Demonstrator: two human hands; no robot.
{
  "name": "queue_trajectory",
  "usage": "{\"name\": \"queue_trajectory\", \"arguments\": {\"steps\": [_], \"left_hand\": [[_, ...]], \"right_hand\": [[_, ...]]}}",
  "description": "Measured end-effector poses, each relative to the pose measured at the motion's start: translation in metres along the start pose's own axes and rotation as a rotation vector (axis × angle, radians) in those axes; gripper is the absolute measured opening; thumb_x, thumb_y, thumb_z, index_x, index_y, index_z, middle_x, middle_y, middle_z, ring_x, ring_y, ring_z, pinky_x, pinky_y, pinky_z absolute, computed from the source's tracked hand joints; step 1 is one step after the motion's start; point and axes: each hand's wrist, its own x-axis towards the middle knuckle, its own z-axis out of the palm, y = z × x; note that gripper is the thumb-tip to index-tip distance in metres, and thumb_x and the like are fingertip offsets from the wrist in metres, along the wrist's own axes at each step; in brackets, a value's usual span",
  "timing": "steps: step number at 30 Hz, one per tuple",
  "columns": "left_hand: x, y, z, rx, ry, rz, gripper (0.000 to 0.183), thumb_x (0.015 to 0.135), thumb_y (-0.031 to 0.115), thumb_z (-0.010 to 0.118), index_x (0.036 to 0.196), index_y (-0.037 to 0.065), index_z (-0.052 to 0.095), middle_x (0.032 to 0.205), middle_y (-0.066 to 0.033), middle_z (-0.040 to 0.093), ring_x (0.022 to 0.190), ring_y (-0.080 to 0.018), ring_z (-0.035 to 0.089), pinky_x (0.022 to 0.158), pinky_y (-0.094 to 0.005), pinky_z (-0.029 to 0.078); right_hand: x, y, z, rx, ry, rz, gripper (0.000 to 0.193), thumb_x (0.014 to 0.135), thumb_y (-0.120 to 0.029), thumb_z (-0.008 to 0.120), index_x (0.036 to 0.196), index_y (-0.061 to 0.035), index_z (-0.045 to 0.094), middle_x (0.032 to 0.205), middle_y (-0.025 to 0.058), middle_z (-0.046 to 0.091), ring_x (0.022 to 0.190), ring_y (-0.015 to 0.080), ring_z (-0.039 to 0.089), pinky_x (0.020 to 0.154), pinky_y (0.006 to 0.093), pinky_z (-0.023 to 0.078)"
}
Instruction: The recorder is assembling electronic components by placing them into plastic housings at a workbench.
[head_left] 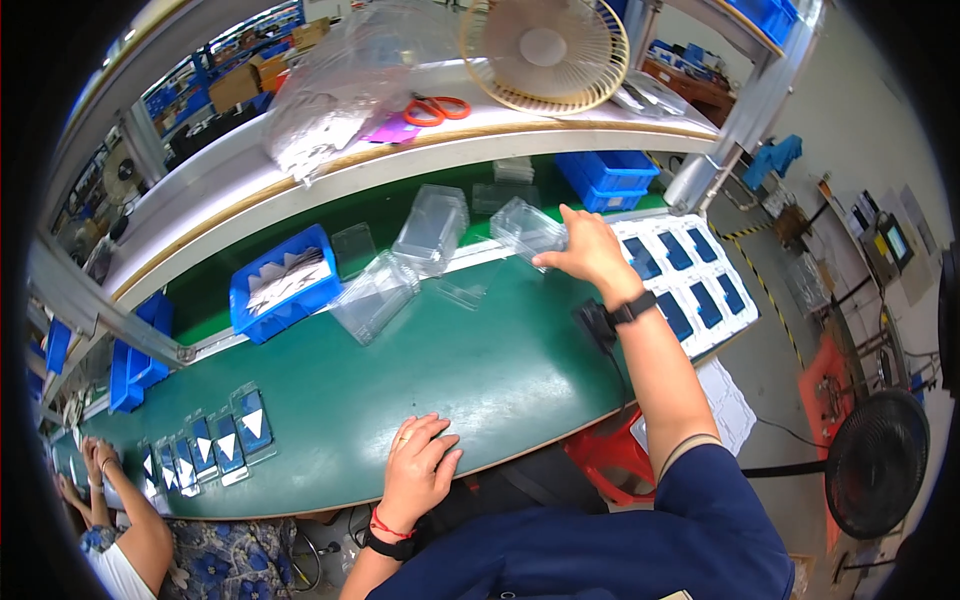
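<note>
My right hand (593, 250) is stretched to the far side of the green table. Its thumb and fingers grip the right end of a clear plastic box (522, 228). More clear plastic boxes, a stack (432, 228) and a tilted group (374, 297), lie to the left of it. Close to the table's front edge rests my left hand (418, 468), fingers loosely spread and holding nothing. Right of my right forearm, a white tray (735, 285) carries several dark blue flat pieces in its pockets.
Paper pieces fill a blue bin (285, 283); stacked blue bins (606, 178) stand far right. Overhead, a shelf (560, 135) bears a fan (545, 50) and orange-handled scissors (437, 110). Several flat blue packs (228, 446) lie at left, near another person's hands (97, 458).
</note>
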Motion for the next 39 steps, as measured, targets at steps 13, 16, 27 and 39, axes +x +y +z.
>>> {"name": "queue_trajectory", "arguments": {"steps": [13,16,27,39], "left_hand": [[0.0,-0.002,0.0,-0.149,0.062,-0.067,0.01,0.075,0.008,0.067,0.084,0.002,0.067,0.092,-0.0118,0.065,0.097,-0.0292,0.06,0.09,-0.0406,0.044],[0.012,-0.001,0.004,-0.564,0.095,-0.392,0.01,0.081,0.006,0.065,0.089,0.001,0.067,0.09,-0.0108,0.067,0.088,-0.0212,0.063,0.082,-0.0319,0.048],[0.06,0.012,0.03,-1.334,0.29,-0.573,0.01,0.087,0.01,0.065,0.091,0.005,0.057,0.088,0.0004,0.057,0.08,-0.0075,0.053,0.072,-0.0228,0.046],[0.052,0.012,0.038,-1.403,0.267,-0.62,0.009,0.088,0.011,0.064,0.09,0.007,0.057,0.086,0.0022,0.056,0.08,-0.0069,0.053,0.071,-0.0249,0.046]], "right_hand": [[0.002,0.0,0.018,0.9,-0.048,0.284,0.067,0.065,-0.019,0.08,0.119,0.0065,0.052,0.096,0.014,0.064,0.084,0.0203,0.063,0.073,0.0297,0.051],[-0.055,-0.033,0.006,1.296,-0.322,0.267,0.074,0.07,-0.013,0.08,0.13,0.0073,0.042,0.108,0.0126,0.058,0.081,0.0123,0.06,0.065,0.0242,0.049],[-0.144,-0.092,0.009,1.009,-0.316,0.147,0.08,0.06,-0.027,0.088,0.124,0.0044,0.051,0.104,0.0123,0.058,0.085,0.0162,0.057,0.07,0.0272,0.05],[-0.141,-0.095,0.0,0.93,-0.368,0.243,0.072,0.058,-0.024,0.086,0.115,0.0033,0.051,0.097,0.0102,0.057,0.082,0.0148,0.056,0.068,0.0274,0.05]]}}
